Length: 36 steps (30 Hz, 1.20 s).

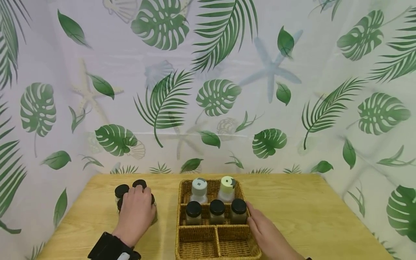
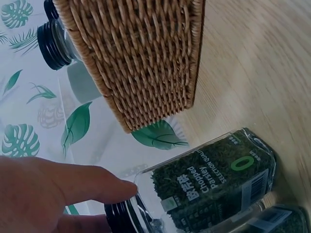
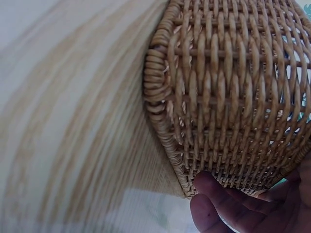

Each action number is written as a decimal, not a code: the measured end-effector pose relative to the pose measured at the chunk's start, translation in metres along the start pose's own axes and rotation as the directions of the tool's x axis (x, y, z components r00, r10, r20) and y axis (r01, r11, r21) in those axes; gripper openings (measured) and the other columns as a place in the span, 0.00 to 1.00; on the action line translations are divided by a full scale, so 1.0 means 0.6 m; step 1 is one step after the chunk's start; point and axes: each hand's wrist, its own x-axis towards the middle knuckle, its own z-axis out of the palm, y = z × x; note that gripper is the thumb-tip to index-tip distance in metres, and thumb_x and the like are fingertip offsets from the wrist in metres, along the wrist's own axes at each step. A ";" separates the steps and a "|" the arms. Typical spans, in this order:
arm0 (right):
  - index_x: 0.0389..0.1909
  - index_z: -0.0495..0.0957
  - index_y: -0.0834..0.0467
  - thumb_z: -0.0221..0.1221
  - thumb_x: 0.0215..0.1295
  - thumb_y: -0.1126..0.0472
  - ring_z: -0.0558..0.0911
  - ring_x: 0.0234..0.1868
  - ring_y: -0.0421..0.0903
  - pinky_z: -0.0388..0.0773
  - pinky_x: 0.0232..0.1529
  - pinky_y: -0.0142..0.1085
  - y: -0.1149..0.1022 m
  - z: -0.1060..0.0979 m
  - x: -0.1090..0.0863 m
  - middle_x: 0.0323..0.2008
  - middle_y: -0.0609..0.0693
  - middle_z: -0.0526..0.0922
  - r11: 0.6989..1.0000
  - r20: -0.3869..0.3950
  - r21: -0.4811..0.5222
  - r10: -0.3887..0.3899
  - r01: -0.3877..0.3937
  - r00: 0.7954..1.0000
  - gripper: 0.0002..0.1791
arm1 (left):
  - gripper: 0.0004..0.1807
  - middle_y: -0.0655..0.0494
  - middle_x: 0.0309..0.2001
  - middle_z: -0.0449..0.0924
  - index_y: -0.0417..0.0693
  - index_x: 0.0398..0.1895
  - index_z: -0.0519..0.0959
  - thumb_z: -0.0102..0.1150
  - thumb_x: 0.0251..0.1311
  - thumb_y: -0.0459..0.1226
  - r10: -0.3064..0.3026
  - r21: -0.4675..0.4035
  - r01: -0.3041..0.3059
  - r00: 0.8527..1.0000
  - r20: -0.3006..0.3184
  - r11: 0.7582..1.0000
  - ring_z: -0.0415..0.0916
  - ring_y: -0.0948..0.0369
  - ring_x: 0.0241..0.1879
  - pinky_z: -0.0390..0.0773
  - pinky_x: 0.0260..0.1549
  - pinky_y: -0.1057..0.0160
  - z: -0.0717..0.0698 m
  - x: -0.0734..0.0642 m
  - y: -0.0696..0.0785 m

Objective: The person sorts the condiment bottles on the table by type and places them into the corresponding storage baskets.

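At the left of the table my left hand (image 1: 138,209) comes down over a group of black-lidded spice jars (image 1: 121,190). In the left wrist view its fingers grip the black lid of a clear jar of chopped parsley (image 2: 209,179), whose label faces the camera. Part of another jar (image 2: 284,221) shows beside it. A woven basket (image 1: 178,231) stands in the middle of the table. My right hand (image 1: 271,233) rests along its right side, fingertips against the wicker wall (image 3: 218,111) in the right wrist view.
The basket's back section holds a white-lidded jar (image 1: 199,189) and a yellow-lidded jar (image 1: 226,189). Three black-lidded jars (image 1: 216,213) stand in its middle row. A divider (image 1: 217,240) splits the front section. Behind the wooden table (image 1: 302,209) hangs a leaf-print cloth (image 1: 224,151).
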 end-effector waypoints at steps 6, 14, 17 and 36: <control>0.74 0.47 0.62 0.37 0.78 0.51 0.57 0.66 0.59 0.58 0.62 0.62 -0.001 -0.007 0.003 0.69 0.64 0.56 1.000 0.009 -0.003 -0.008 0.008 1.000 0.31 | 0.12 0.45 0.24 0.70 0.40 0.25 0.76 0.70 0.44 0.37 -0.005 -0.032 0.008 0.997 0.073 0.999 0.68 0.45 0.29 0.71 0.28 0.46 -0.003 0.002 0.006; 0.74 0.48 0.62 0.39 0.78 0.53 0.59 0.65 0.59 0.59 0.61 0.62 0.000 -0.009 -0.002 0.68 0.66 0.59 0.999 -0.026 -0.035 -0.042 0.041 0.999 0.30 | 0.13 0.42 0.31 0.74 0.36 0.34 0.79 0.65 0.47 0.36 0.011 -0.104 -0.015 0.999 -0.038 0.994 0.69 0.45 0.35 0.72 0.35 0.45 -0.027 0.005 0.027; 0.74 0.47 0.62 0.38 0.78 0.53 0.57 0.66 0.59 0.57 0.62 0.62 0.002 -0.006 -0.004 0.69 0.65 0.57 0.998 -0.023 -0.018 -0.058 0.058 0.998 0.30 | 0.16 0.42 0.34 0.75 0.36 0.38 0.79 0.66 0.47 0.37 0.016 -0.150 -0.026 0.998 -0.066 0.988 0.69 0.46 0.37 0.73 0.40 0.45 -0.048 0.003 0.035; 0.74 0.47 0.61 0.36 0.78 0.50 0.58 0.66 0.58 0.58 0.61 0.63 0.006 -0.001 -0.011 0.68 0.64 0.58 0.993 -0.039 0.017 -0.113 0.113 0.993 0.31 | 0.16 0.51 0.38 0.73 0.42 0.40 0.80 0.65 0.50 0.41 0.178 -0.260 -0.192 0.981 -0.078 0.946 0.67 0.56 0.40 0.76 0.35 0.61 -0.129 0.000 0.147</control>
